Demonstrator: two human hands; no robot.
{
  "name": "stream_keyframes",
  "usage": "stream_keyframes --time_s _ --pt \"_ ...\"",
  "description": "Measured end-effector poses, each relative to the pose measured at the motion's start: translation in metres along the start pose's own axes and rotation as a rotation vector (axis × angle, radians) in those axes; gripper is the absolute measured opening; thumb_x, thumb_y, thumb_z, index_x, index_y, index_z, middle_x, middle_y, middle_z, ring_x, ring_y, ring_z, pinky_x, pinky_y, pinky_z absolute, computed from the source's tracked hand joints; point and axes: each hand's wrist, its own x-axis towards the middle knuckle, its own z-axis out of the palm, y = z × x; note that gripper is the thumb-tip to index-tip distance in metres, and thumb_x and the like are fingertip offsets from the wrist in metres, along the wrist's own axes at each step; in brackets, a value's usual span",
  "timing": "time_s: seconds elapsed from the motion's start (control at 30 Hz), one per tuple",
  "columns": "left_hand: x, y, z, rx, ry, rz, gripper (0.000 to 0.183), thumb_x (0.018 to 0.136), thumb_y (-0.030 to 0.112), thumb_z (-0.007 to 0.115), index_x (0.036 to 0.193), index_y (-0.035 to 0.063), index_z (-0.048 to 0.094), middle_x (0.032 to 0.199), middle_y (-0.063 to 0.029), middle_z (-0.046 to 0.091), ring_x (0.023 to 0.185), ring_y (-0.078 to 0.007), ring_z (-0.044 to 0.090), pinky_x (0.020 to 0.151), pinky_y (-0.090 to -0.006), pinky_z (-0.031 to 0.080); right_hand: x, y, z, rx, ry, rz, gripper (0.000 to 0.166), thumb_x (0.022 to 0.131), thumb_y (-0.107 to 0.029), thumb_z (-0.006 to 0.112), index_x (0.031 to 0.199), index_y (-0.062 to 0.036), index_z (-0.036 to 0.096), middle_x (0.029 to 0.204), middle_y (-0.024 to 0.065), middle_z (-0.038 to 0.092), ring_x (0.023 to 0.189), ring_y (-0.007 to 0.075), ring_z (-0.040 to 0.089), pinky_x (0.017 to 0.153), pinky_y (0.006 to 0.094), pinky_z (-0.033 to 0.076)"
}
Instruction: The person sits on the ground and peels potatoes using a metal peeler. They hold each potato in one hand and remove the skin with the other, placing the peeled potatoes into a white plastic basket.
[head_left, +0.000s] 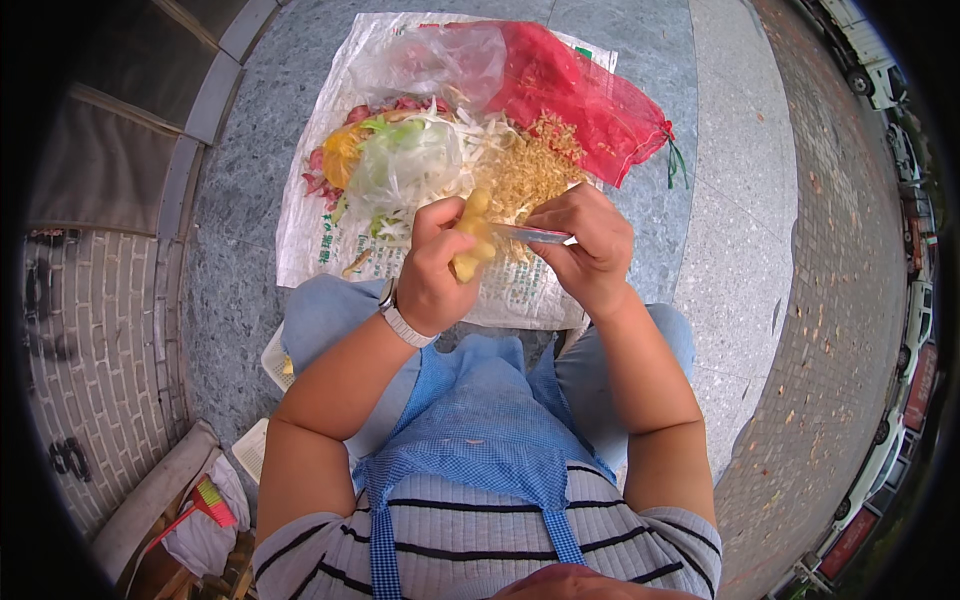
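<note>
A knobbly piece of ginger root (474, 234), pale yellow where its skin is off, is in the grip of my left hand (439, 262). My right hand (592, 244) holds a thin metal blade (529, 234), probably a knife or peeler, whose end is at the ginger's right side. The fingers hide most of its handle. Just beyond my hands lies a heap of brown peel scraps (536, 172) on a white woven plastic sack (525, 296). Left of the scraps are a crumpled clear plastic bag (412, 161) and pale vegetable trimmings (484, 139).
A red mesh bag (555, 90) lies across the sack's far right. Reddish-purple peelings (319, 172) and a yellow bag (341, 157) are at its left. Plastic baskets (255, 446) stand by my left leg, near a broom (210, 502). Parked vehicles (911, 322) line the paved area at right.
</note>
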Motion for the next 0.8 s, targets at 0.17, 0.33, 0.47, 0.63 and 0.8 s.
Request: stream_keyframes --time_s 0.17,0.33,0.47,0.63,0.8 --pt "-0.001 -0.005 -0.001 -0.110 -0.048 0.039 0.032 0.069 -0.014 0.067 0.092 0.0036 0.053 0.116 -0.0226 0.051 0.100 -0.0390 0.059 0.083 -0.0393 0.052 0.006 0.000 -0.012 -0.003 -0.101 -0.035 0.023 0.061 -0.008 0.080 0.077 -0.0051 0.064 0.073 0.0041 0.064 0.067 0.0235 0.059 0.058 0.0342 0.045" --pt "-0.003 -0.007 -0.002 -0.174 -0.099 0.067 0.033 0.071 -0.015 0.062 0.095 0.0056 0.052 0.115 -0.0219 0.053 0.102 -0.0396 0.059 0.082 -0.0400 0.052 0.005 -0.001 -0.015 0.015 -0.134 0.038 0.023 0.061 -0.011 0.081 0.077 -0.0058 0.064 0.071 0.0043 0.062 0.066 0.0240 0.057 0.056 0.0351 0.044" --pt "0.001 -0.010 -0.004 -0.212 -0.237 0.145 0.042 0.072 -0.013 0.062 0.106 0.0080 0.048 0.115 -0.0209 0.054 0.099 -0.0381 0.061 0.079 -0.0403 0.053 0.009 0.002 -0.026 -0.041 -0.241 0.051 0.023 0.063 -0.014 0.081 0.074 -0.0067 0.062 0.067 0.0050 0.057 0.063 0.0247 0.054 0.054 0.0361 0.043" --pt "-0.006 -0.016 -0.005 -0.059 -0.284 0.167 0.054 0.071 -0.014 0.064 0.112 0.0108 0.039 0.114 -0.0232 0.053 0.090 -0.0381 0.062 0.073 -0.0413 0.053 0.009 -0.004 -0.027 -0.143 -0.278 0.075 0.027 0.064 -0.015 0.081 0.069 -0.0070 0.055 0.063 0.0056 0.054 0.060 0.0247 0.052 0.052 0.0368 0.042" --pt "0.005 -0.002 -0.002 0.153 -0.132 0.134 0.056 0.072 -0.015 0.064 0.113 0.0101 0.036 0.114 -0.0255 0.048 0.087 -0.0390 0.061 0.074 -0.0415 0.053 -0.008 -0.020 0.003 -0.239 -0.017 0.069 0.029 0.061 -0.008 0.081 0.070 -0.0063 0.054 0.061 0.0079 0.051 0.056 0.0262 0.053 0.049 0.0373 0.041"
